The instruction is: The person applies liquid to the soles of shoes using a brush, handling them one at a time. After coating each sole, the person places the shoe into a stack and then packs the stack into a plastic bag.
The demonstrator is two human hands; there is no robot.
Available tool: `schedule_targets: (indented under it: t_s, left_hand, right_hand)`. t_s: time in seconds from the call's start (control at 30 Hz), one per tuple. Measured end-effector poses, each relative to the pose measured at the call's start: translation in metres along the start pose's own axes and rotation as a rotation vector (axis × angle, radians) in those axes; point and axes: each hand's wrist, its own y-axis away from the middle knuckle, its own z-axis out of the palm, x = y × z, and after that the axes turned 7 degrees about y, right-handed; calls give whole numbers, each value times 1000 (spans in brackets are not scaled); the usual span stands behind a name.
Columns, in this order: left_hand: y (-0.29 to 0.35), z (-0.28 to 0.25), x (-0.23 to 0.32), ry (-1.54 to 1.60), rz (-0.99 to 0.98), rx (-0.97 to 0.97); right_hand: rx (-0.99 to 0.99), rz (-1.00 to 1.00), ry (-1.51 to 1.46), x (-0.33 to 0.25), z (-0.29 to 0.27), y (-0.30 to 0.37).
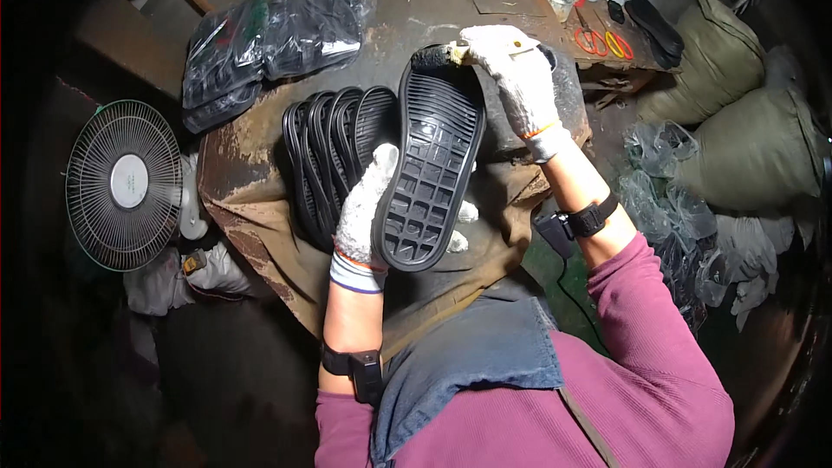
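Note:
My left hand (368, 199), in a white knit glove, grips a black ribbed shoe sole (422, 178) from beneath; fingertips show past its right edge. The sole is tilted up with its recessed grid facing me. At its far end is my gloved right hand (511, 65), closed around a small tool (520, 46) whose kind I cannot make out. A pale yellowish end of it (459, 54) meets the sole's upper rim, beside a dark rough patch. Several more black soles (325, 152) stand on edge in a row just left of the held one.
Plastic-wrapped black packs (312, 30) lie at the back left of the worn table (403, 4). A fan (126, 182) stands left. Orange- and yellow-handled scissors (602, 42) and a dark sole (654, 28) lie back right. Stuffed olive sacks (750, 152) and clear plastic bags (663, 182) fill the right.

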Motion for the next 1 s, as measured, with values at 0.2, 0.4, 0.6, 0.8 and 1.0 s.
schedule_targets:
  t_s: [0.2,0.4,0.6,0.8,1.0]
  left_hand:
    - [-7,-26,5,-69,46,-38]
    - [-33,-31,3,-31,200,-281]
    - [-20,-11,30,-87,339,-80]
    - [1,-13,41,-373,277,182]
    - [14,10,30,-684,176,158]
  right_hand:
    - [-154,448,-689,-57,-9,28]
    - [-226,406,-606,-94,-28,61]
    - [-464,317,-701,-101,-57,72]
    - [-486,211,-490,-93,-63,59]
    - [-368,326,-418,-70,-62,19]
